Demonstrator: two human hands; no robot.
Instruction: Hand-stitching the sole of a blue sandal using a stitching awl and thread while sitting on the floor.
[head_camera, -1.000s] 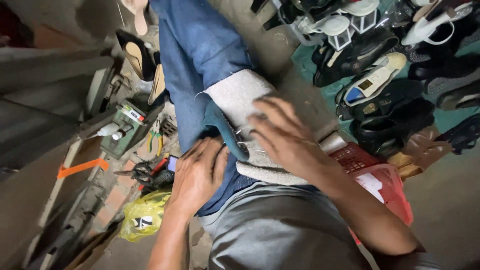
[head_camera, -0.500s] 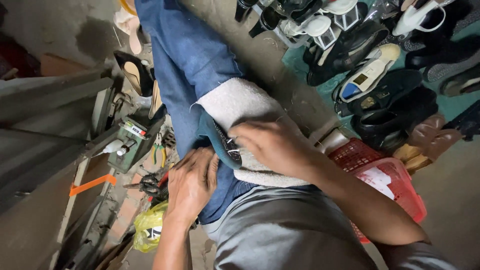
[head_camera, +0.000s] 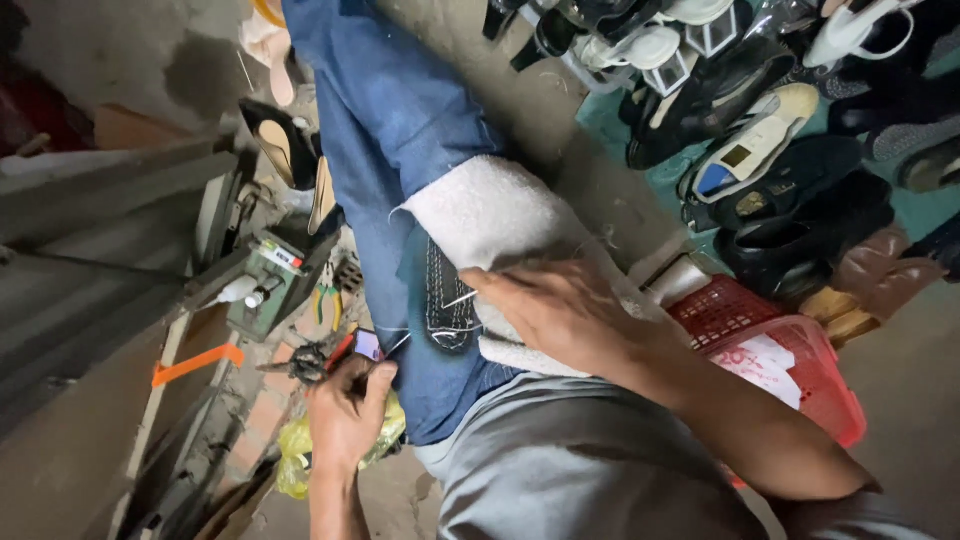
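Right hand (head_camera: 565, 315): rests palm down on a white towel (head_camera: 500, 215) spread over the blue-jeaned thigh (head_camera: 400, 130). Its fingers (head_camera: 495, 285) are drawn narrow at the edge of a dark shoe sole (head_camera: 447, 300), which lies on the jeans just beside the towel. A thin pale thread or needle (head_camera: 458, 299) shows at the fingertips, too fine to tell which, or whether it is pinched.

Left hand (head_camera: 347, 415): down beside the thigh, fingers curled into a fist around a small tool (head_camera: 365, 348) with a red and dark end; a taut thread appears to run from it up toward the sole.

Surroundings, left: a green box-shaped machine (head_camera: 270, 285) with a white bottle (head_camera: 232, 292) beside it, yellow-handled pliers (head_camera: 328, 305), a dark metal tool (head_camera: 300, 362), a yellow plastic bag (head_camera: 300, 460) under the left hand, an orange strap (head_camera: 195, 365) across a grey board (head_camera: 90, 250), and shoe insoles (head_camera: 275, 145) leaning upright.

Surroundings, right: a red plastic basket (head_camera: 790, 370) with a white paper in it, touching the right forearm; beyond it a heap of shoes (head_camera: 780, 150), black, white and brown, on a green mat (head_camera: 640, 120).

Foreground: grey shirt (head_camera: 580, 470). The right forearm hides the near part of the towel.
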